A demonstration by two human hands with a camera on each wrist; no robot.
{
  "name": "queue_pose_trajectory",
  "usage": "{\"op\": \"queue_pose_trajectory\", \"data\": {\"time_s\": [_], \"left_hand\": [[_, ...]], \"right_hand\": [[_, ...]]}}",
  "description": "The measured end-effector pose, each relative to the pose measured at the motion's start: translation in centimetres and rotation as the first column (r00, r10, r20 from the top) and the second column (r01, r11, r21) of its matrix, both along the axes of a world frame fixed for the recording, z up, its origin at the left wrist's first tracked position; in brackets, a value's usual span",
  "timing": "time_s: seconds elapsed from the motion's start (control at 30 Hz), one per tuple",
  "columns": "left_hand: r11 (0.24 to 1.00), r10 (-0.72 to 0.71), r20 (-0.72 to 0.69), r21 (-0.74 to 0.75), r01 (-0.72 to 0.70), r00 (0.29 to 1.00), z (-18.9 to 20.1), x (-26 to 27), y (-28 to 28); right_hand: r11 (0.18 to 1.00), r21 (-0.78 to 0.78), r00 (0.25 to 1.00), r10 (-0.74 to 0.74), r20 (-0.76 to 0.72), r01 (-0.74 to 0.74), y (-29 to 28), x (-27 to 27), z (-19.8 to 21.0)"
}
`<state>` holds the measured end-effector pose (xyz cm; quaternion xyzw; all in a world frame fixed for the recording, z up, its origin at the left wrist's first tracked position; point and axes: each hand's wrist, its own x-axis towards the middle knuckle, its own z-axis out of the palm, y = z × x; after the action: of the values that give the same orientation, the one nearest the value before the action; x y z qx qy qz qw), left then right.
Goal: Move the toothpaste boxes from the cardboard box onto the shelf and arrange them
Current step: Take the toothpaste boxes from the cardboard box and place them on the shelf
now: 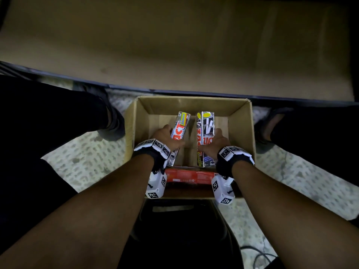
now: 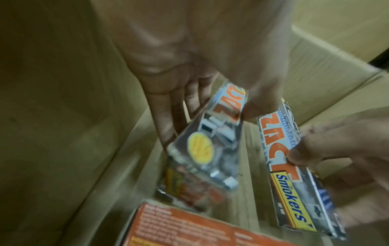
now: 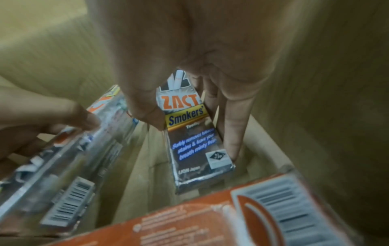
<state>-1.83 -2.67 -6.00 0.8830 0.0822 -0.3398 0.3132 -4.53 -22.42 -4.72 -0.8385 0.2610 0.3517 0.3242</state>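
Observation:
An open cardboard box (image 1: 240, 129) stands on the floor in front of the tan shelf (image 1: 174, 45). Both my hands are down inside it. My left hand (image 1: 167, 135) grips a silver Zact toothpaste box (image 1: 179, 129) by its long sides; its fingers (image 2: 166, 119) run along one edge of that box (image 2: 202, 141). My right hand (image 1: 213, 141) grips a second silver Zact box (image 1: 206, 123), with fingers (image 3: 233, 129) curled along its side (image 3: 189, 138). Both boxes are tilted. An orange toothpaste box (image 1: 190, 176) lies crosswise against the cardboard box's near wall.
The shelf's dark front edge (image 1: 194, 93) runs just beyond the cardboard box. My legs in dark trousers (image 1: 48, 113) and my feet flank the cardboard box on a patterned floor (image 1: 87, 162). A black object (image 1: 184, 230) sits under my forearms, and cables (image 1: 258, 255) lie at the lower right.

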Motion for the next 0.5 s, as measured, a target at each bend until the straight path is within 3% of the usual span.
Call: {"op": "queue_pose_trajectory", "data": {"time_s": [0.5], "left_hand": [[0.999,0.002,0.27,-0.035,0.008,0.963,10.1,-0.9,-1.8]], "right_hand": [[0.995,0.081,0.976,-0.08,0.204,0.064,0.4,-2.3,9.8]]}}
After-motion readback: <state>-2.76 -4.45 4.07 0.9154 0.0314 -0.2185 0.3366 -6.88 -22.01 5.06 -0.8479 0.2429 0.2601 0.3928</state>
